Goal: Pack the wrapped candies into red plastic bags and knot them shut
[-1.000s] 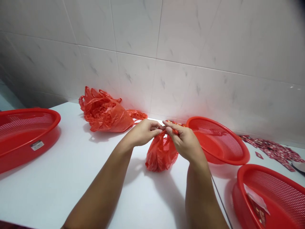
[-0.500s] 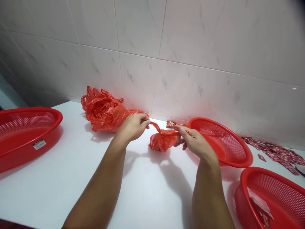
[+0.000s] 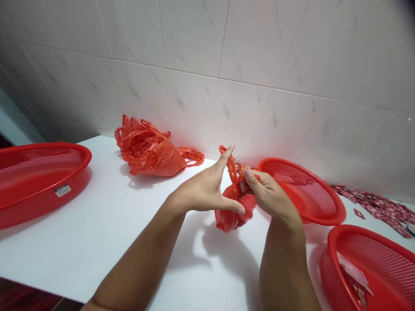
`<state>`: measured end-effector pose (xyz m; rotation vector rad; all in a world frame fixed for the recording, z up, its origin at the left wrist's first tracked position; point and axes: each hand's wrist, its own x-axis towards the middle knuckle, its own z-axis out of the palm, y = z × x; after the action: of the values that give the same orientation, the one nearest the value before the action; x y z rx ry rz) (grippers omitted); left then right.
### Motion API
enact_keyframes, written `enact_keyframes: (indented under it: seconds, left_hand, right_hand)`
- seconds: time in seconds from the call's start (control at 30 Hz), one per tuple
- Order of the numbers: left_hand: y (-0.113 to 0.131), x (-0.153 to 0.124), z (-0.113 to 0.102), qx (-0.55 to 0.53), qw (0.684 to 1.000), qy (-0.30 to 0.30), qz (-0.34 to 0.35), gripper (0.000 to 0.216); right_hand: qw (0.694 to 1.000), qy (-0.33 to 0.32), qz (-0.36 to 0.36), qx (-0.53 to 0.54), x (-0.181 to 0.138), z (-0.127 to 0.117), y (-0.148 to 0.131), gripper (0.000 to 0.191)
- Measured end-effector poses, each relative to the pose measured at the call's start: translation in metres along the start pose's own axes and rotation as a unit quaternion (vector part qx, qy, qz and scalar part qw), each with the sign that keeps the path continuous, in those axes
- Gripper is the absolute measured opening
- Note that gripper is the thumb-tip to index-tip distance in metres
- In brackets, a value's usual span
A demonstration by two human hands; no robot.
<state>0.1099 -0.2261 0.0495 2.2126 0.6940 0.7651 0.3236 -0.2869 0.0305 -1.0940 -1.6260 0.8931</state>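
Observation:
A small red plastic bag (image 3: pixel 231 216), bunched into a ball, hangs just above the white table (image 3: pixel 129 233) between my hands. My left hand (image 3: pixel 207 190) has its index finger and thumb spread wide, and one bag handle loops up over the index finger. My right hand (image 3: pixel 267 194) is closed on the other handle at the bag's neck. Both hands sit in front of a round red basket (image 3: pixel 308 194).
A heap of red plastic bags (image 3: pixel 149 149) lies by the tiled wall at the back. A large red basket (image 3: pixel 35 177) stands at the left. Another red basket (image 3: pixel 372 268) with a packet inside sits at the lower right. Several red packets (image 3: pixel 379 207) are scattered far right.
The hands had pulled the two handles apart sideways; now they have come together over the bag. My left hand opened out, with a handle looped over its index finger.

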Motion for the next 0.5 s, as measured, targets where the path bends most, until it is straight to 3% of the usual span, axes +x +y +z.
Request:
enact_keyframes:
  seconds: [0.13, 0.2, 0.27, 0.33, 0.4, 0.5]
  left_hand:
    - [0.007, -0.007, 0.013, -0.102, 0.991, -0.057, -0.057, 0.138]
    - [0.011, -0.022, 0.016, -0.121, 0.99, -0.046, -0.054, 0.12]
    - [0.01, -0.052, 0.012, -0.099, 0.994, -0.005, -0.052, 0.086]
    - [0.004, -0.098, -0.001, -0.059, 0.992, 0.048, -0.099, 0.043]
    - [-0.005, -0.162, -0.024, -0.027, 0.976, 0.102, -0.192, 0.014]
    - [-0.02, -0.275, -0.072, 0.037, 0.925, 0.261, -0.274, 0.014]
  right_hand:
    - [0.995, -0.052, -0.082, -0.022, -0.009, 0.01, -0.019, 0.059]
    - [0.988, -0.106, -0.112, -0.01, -0.016, 0.016, -0.031, 0.054]
    - [0.98, -0.165, -0.113, 0.015, -0.027, 0.02, -0.042, 0.042]
    - [0.977, -0.191, -0.086, 0.032, -0.041, 0.019, -0.052, 0.031]
    - [0.982, -0.177, -0.058, 0.023, -0.057, 0.011, -0.057, 0.033]
    - [0.989, -0.136, -0.058, -0.023, -0.074, -0.006, -0.057, 0.037]
